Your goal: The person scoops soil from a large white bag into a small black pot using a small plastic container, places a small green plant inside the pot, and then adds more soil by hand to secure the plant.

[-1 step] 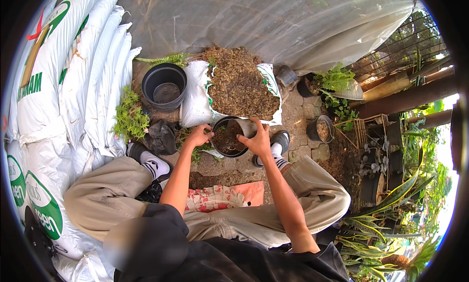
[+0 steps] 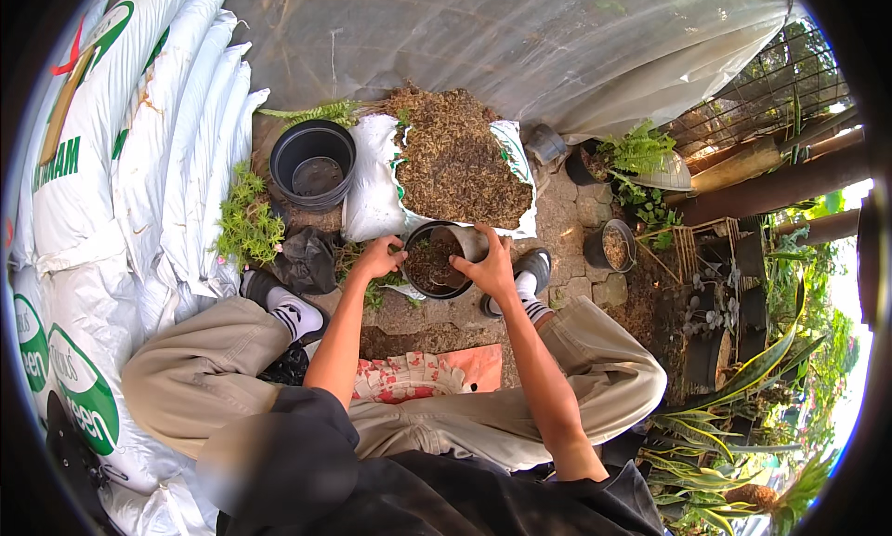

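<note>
Between my shins stands a round black plant pot (image 2: 471, 241) with dark soil (image 2: 430, 263) in its bottom. My left hand (image 2: 377, 258) is closed at the pot's left rim, its fingertips bent against the edge. On the opposite side, my right hand (image 2: 489, 266) grips the right rim, thumb inside the pot and fingers over the edge. Just beyond lies a white sack (image 2: 372, 178), cut open, with a heap of brown, crumbly growing medium (image 2: 455, 160) showing. Further left is a stack of larger black pots (image 2: 313, 200), with only the bare inside of the top one visible.
Several full white sacks (image 2: 177, 137) are piled along the left. A leafy plant (image 2: 249, 218) and a black plastic bag (image 2: 307, 260) lie near my left foot. Small pots (image 2: 609, 245) stand at right on the paving, before potted plants and a wire fence (image 2: 776, 81). Plastic sheeting (image 2: 483, 34) hangs behind.
</note>
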The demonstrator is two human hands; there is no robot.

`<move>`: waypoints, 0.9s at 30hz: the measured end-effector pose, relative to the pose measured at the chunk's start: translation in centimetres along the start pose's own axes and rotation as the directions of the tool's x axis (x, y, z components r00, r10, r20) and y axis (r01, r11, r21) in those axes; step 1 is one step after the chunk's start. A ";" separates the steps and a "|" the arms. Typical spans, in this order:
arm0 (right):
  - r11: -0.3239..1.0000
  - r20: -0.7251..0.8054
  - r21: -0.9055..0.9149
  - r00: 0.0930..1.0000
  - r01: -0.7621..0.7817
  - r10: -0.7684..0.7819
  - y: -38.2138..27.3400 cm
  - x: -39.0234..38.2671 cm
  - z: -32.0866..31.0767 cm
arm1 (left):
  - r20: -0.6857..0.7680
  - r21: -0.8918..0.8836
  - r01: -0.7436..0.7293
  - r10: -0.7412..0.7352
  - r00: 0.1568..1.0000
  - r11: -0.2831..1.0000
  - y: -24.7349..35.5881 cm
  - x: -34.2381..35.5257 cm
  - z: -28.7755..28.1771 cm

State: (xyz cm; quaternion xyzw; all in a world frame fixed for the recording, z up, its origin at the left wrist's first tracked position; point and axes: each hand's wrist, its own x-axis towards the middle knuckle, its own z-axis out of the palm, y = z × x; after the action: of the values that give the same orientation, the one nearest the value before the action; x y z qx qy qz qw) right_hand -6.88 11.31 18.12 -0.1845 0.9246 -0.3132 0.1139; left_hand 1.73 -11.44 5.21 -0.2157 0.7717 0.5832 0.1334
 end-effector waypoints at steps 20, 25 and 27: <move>0.999 -0.042 -0.024 0.999 -0.036 0.035 -2.3 -0.4 0.1 | 0.016 -0.059 0.031 -0.030 0.999 0.998 -0.1 -0.1 0.0; 0.999 -0.066 -0.026 0.997 -0.040 0.038 -2.7 -0.3 -0.1 | 0.037 -0.079 0.046 -0.043 0.998 0.996 -0.1 -0.1 -0.1; 0.989 -0.108 -0.148 0.993 0.026 -0.042 -2.4 -0.3 0.3 | 0.054 -0.093 0.059 -0.055 0.997 0.994 -0.1 -0.1 0.0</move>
State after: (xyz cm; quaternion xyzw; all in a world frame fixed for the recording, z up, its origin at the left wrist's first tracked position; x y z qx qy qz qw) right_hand -5.90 9.49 19.36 -0.1906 0.9466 -0.2563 0.0433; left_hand 1.83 -11.48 5.22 -0.2287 0.7333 0.6202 0.1594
